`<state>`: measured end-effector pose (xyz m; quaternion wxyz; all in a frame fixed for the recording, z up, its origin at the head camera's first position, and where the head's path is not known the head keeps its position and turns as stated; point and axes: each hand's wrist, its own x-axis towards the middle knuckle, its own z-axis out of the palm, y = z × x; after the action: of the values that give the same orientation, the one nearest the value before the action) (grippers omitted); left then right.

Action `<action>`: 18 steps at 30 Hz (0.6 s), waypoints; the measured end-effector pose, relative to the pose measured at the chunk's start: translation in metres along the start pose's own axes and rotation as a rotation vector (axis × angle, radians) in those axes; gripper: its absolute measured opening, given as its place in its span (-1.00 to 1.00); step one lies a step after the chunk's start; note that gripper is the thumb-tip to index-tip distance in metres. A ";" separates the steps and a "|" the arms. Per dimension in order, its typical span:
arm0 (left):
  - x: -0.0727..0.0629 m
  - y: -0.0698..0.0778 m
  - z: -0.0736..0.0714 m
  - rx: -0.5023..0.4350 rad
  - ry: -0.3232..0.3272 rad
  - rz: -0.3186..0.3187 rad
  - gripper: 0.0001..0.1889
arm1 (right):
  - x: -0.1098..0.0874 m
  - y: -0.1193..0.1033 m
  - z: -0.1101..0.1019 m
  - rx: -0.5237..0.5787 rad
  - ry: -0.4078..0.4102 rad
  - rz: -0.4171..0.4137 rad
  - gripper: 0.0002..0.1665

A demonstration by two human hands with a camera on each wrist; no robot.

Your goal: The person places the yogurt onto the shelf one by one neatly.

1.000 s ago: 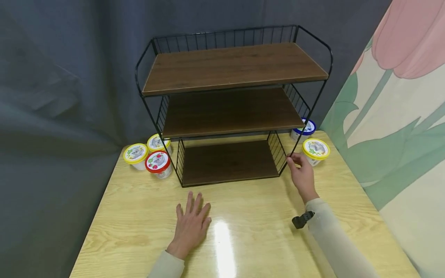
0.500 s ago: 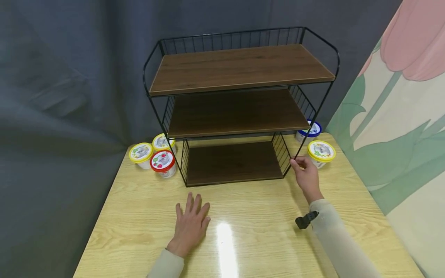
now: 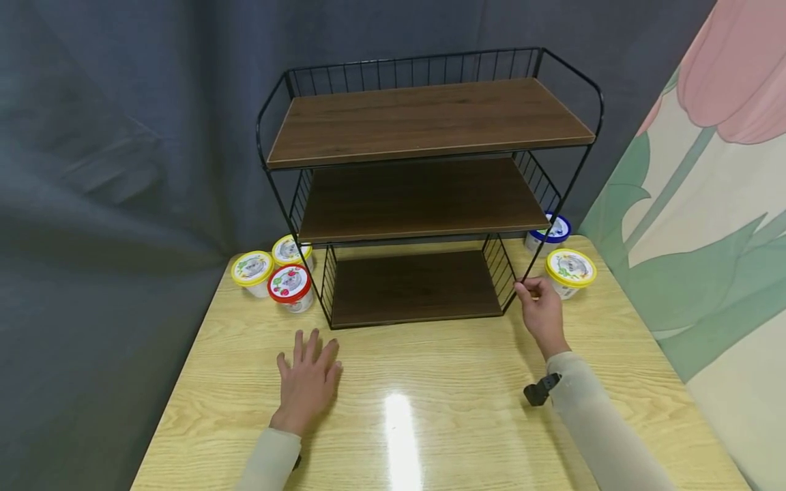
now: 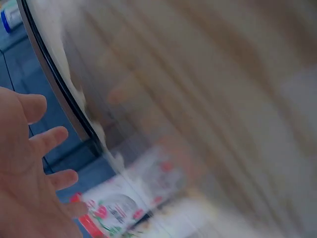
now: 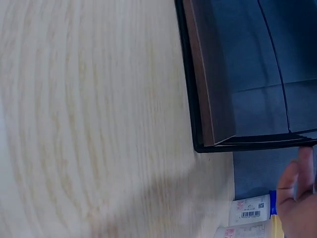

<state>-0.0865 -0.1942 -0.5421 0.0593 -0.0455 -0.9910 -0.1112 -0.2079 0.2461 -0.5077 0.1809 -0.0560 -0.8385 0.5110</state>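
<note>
A three-tier shelf rack (image 3: 430, 123) with brown boards and a black wire frame stands at the back of the table. My right hand (image 3: 543, 314) pinches its front right post low down, thumb and fingertips at the black rod (image 5: 252, 147) in the right wrist view. My left hand (image 3: 305, 389), fingers spread and holding nothing, is low over the table in front of the rack's left corner. Ahead of it is a red-lidded tub (image 3: 290, 283) with a berry print. In the left wrist view this tub (image 4: 116, 213) appears just past my left fingers (image 4: 62, 179).
Two yellow-lidded tubs, one outer (image 3: 252, 269) and one behind (image 3: 288, 249), sit beside the red one. Right of the rack stand another yellow-lidded tub (image 3: 571, 267) and a blue-lidded tub (image 3: 555, 230). A dark curtain (image 3: 123, 204) hangs behind the wooden table (image 3: 467, 389).
My left hand has shifted left and slightly forward, fingers still spread. The right hand stays at the rack's post. The whole head view has drifted slightly, moving the scene rightward.
</note>
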 end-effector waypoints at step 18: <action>0.053 -0.063 -0.030 -0.260 0.085 -0.272 -0.39 | 0.001 -0.005 -0.009 -0.047 -0.136 0.082 -0.68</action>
<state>-0.1426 -0.2583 -0.5198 0.0794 0.0864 -0.9619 -0.2469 -0.2052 0.2511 -0.4992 0.1010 -0.0598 -0.8576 0.5007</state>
